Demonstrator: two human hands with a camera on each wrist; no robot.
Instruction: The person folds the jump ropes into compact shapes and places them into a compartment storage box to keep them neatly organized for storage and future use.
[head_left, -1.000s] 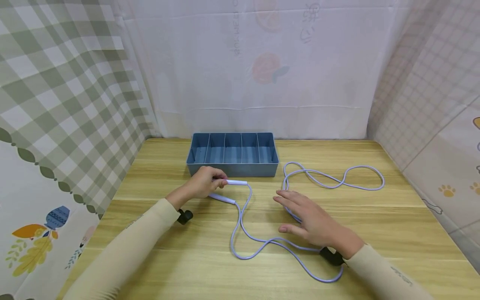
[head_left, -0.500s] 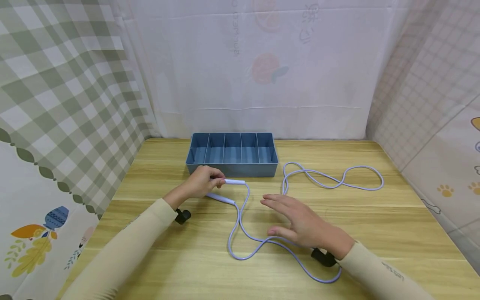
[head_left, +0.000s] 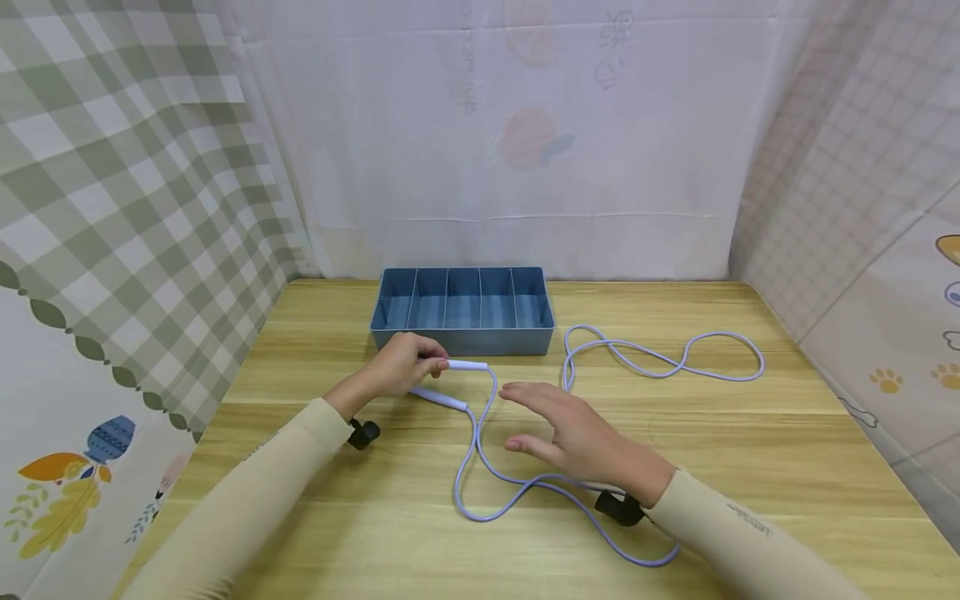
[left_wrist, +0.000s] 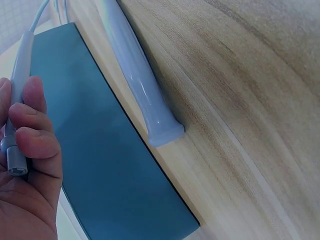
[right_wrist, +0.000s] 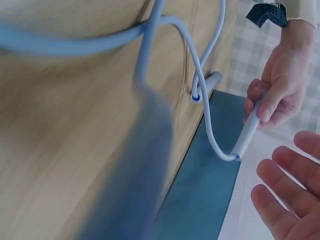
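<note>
Lilac skipping rope [head_left: 660, 360] sprawls in loops across the wooden surface [head_left: 750, 433], from centre to right of the head view. The left hand [head_left: 401, 367] pinches one handle [head_left: 467, 365] with curled fingers, just in front of the blue divided tray [head_left: 462, 310]; the other handle [head_left: 441, 399] lies flat just below it. The right hand [head_left: 581, 437], fingers spread and empty, hovers over the rope at lower centre.

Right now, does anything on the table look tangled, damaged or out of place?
Nothing looks damaged. The rope sprawls in loose loops that cross each other right of the blue tray. The left hand holds one handle; the other handle lies on the table.
</note>
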